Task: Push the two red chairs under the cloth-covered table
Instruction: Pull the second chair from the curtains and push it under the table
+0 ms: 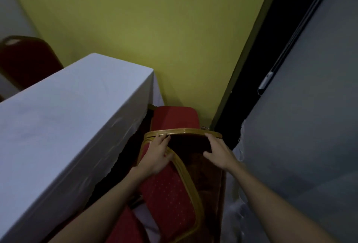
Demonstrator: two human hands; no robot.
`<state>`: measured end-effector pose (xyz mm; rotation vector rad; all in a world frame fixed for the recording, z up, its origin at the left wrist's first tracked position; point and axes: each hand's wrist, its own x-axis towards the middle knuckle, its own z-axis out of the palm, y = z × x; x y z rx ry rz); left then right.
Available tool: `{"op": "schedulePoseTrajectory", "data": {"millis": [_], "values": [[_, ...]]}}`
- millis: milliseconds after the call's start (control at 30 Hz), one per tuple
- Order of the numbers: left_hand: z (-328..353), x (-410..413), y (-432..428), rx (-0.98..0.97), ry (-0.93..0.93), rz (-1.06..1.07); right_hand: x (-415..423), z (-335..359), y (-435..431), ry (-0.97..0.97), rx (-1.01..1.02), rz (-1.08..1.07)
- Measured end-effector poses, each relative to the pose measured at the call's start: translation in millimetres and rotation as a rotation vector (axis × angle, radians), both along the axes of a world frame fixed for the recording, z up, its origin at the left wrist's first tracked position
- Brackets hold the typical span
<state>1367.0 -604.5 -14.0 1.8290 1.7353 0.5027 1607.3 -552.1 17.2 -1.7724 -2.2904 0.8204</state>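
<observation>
A table under a white cloth (64, 118) fills the left. Between it and the right-hand drape stand two red chairs with gold frames. The far red chair (175, 117) shows its seat, partly under the table's corner, and its gold top rail faces me. The near red chair (168, 190) has its dotted back leaning up against the far one. My left hand (157, 154) curls over the left end of the far chair's rail, where the near chair's frame meets it. My right hand (219, 151) grips the rail's right end, thumb on the dark backrest.
A yellow-green wall (155, 29) stands close behind the chairs. On the right hangs a grey cloth-draped surface (300, 146), with a dark gap (251, 68) beside it. A third red chair (25, 58) sits beyond the table at far left. The aisle is narrow.
</observation>
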Motion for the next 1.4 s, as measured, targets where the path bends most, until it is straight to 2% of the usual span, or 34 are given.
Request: {"op": "schedulePoseTrajectory", "data": {"millis": [133,333,567,733,900,1200,1400], "values": [[-0.5,5.1,45.2,-0.033,0.034,0.02,-9.3,-7.9,57.4,-0.089,0.005,0.131],[-15.0,10.5,108.1,-0.195,0.264,0.024,-16.5,-46.5,135.5,-0.23,-0.093,0.414],[-25.8,10.5,140.6,-0.384,0.426,0.106,-14.4,-72.2,171.6,-0.187,-0.167,0.612],[-29.1,14.7,144.3,-0.342,0.543,0.135,-13.3,-73.1,176.5,-0.148,-0.194,0.642],[-25.7,25.3,146.0,-0.287,0.531,0.185,-9.2,-61.4,187.6,-0.188,-0.212,0.697],[-34.4,82.8,150.7,-0.243,0.544,0.081,40.4,-49.7,225.0,-0.449,-0.213,0.681],[-33.3,103.9,158.7,-0.266,0.483,0.137,37.8,-42.3,271.5,-0.552,-0.172,0.796]]}}
